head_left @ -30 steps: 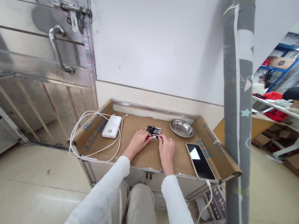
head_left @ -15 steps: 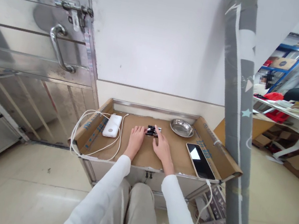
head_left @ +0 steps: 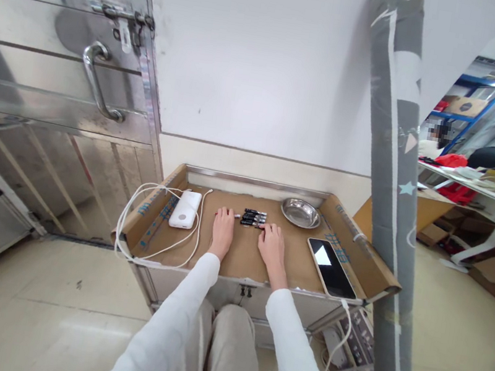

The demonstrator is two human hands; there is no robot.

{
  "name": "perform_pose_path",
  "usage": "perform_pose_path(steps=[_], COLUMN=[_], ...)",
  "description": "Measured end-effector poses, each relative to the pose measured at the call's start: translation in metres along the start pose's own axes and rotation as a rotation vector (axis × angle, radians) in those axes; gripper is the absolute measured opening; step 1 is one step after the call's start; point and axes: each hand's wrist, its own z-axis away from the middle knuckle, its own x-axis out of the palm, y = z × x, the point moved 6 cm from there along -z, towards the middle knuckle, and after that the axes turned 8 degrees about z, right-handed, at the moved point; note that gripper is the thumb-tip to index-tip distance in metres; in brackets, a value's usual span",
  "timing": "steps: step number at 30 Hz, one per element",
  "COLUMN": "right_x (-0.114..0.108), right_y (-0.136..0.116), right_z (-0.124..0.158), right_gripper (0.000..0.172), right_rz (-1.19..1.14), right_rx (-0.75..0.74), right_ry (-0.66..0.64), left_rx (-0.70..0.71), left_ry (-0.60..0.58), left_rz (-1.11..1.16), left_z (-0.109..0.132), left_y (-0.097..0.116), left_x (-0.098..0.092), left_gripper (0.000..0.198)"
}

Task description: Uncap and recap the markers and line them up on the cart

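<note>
Three things, power bank, steel dish and phone, are around the black markers. Left hand holds a red marker; for right hand, grip I cannot tell.

I watch through one camera on the wearer's head, facing forward and down, near enough that the left hand, right hand and whole table fit, with distant blue shelving at the right edge.

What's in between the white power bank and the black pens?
In the head view, a white cable lies beside the power bank, then comes the left hand with a red pen.
</note>
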Motion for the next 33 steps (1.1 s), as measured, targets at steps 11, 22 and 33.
perform_pose_path(steps=[11, 22, 33], right_x=[0.000, 0.005, 0.007], right_y=[0.001, -0.005, -0.003], right_z=[-0.001, -0.003, -0.003], right_gripper=[0.020, 0.016, 0.024], right_rz=[0.049, -0.022, -0.054], right_rx=[0.002, -0.067, -0.067], right_ry=[0.026, -0.022, -0.015], left_rx=[0.301, 0.310, 0.305], left_ry=[-0.072, -0.165, -0.238], left_rz=[0.324, 0.403, 0.507], left_z=[0.012, 0.009, 0.009], left_y=[0.023, 0.025, 0.027], left_x=[0.002, 0.003, 0.004], left_gripper=[0.012, 0.009, 0.011])
